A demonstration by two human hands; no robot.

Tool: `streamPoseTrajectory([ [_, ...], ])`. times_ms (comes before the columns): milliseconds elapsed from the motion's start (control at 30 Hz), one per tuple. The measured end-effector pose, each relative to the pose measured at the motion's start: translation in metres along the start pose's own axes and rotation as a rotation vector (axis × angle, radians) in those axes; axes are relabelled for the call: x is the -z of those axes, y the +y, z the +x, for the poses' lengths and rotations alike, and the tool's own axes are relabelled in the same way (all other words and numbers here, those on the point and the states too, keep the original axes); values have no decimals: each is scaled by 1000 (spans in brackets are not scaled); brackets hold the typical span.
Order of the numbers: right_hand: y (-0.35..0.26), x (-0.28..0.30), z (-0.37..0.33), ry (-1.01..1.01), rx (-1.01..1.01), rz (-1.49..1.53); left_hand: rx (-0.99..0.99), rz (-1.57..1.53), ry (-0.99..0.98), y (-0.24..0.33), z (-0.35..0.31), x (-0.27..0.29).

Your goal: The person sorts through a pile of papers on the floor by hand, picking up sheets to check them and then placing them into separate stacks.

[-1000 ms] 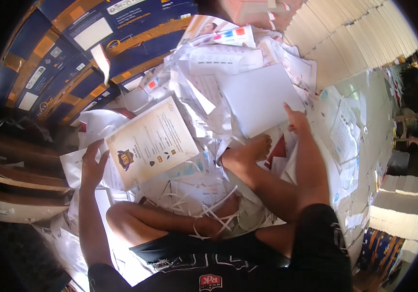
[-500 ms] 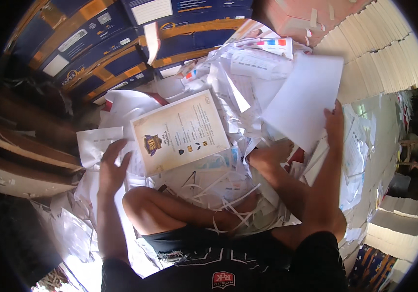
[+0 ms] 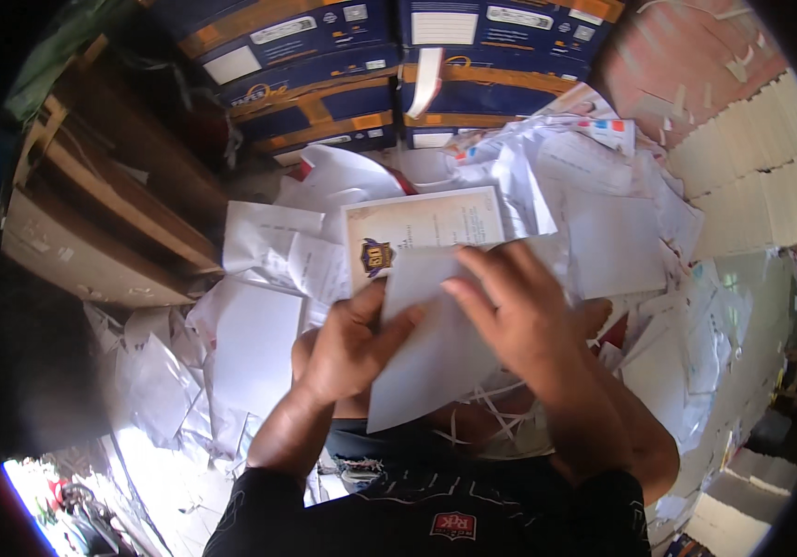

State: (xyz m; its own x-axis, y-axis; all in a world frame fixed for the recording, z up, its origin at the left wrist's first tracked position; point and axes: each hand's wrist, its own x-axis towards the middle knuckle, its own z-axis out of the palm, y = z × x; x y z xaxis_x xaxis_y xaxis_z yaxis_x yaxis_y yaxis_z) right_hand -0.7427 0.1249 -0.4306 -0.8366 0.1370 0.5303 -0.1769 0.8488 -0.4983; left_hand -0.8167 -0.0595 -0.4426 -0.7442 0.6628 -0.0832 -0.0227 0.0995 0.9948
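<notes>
A blank white sheet of paper is held tilted above my lap, between both hands. My left hand pinches its left edge, thumb on top and the other fingers partly hidden behind. My right hand grips the sheet near its upper right side, its thumb lying over the face. Behind the sheet rests a stack of tan printed pages with a dark emblem, its lower part covered. Left of my left hand lies a white paper stack; another blank white stack sits beyond my right hand.
Loose crumpled papers surround my crossed legs, with thin white strips near them. Blue cartons bound with brown tape stand at the back. Brown boards lean at left. Tall page stacks rise at right.
My right hand has brought the white sheet from the right to the middle, over my lap. My left hand has come inward and taken its left edge. The view has shifted leftward.
</notes>
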Motion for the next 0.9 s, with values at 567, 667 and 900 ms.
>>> streamPoseTrajectory([
  [567, -9, -29, -1, 115, 59, 289, -15, -428, -207, -10, -17, 12],
  [667, -10, -27, -2, 69, 27, 307, 8, -482, -220, -11, -20, 13],
  [900, -2, -31, -11, 181, 63, 313, 26, -438, -147, -16, -19, 6],
])
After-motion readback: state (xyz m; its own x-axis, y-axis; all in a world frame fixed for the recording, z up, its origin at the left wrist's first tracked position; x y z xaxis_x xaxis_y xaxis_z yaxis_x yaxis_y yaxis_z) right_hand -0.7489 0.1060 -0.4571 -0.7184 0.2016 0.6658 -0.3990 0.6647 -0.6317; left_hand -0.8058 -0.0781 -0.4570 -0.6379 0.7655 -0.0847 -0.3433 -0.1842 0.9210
